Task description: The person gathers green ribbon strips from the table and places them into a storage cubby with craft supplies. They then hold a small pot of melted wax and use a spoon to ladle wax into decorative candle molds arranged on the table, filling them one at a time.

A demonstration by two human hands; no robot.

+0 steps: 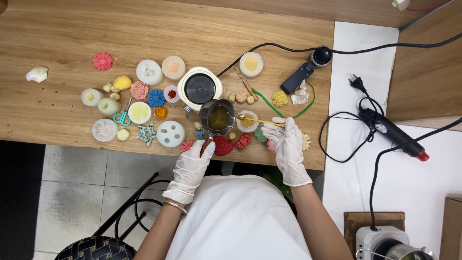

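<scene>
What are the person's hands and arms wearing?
Both the left hand and right hand wear thin white disposable gloves that bunch up at the wrists. A slim silver bracelet circles the left wrist. The forearms are bare, with no sleeves showing.

white gloves are covering the left hand (191,166) and right hand (287,144); amber liquid is showing in the silver pot (217,117), a gold spoon (257,120) is lying beside a red heart mould (223,145), teal-handled scissors (123,115) are lying on the brown woodgrain table (57,101)
</scene>
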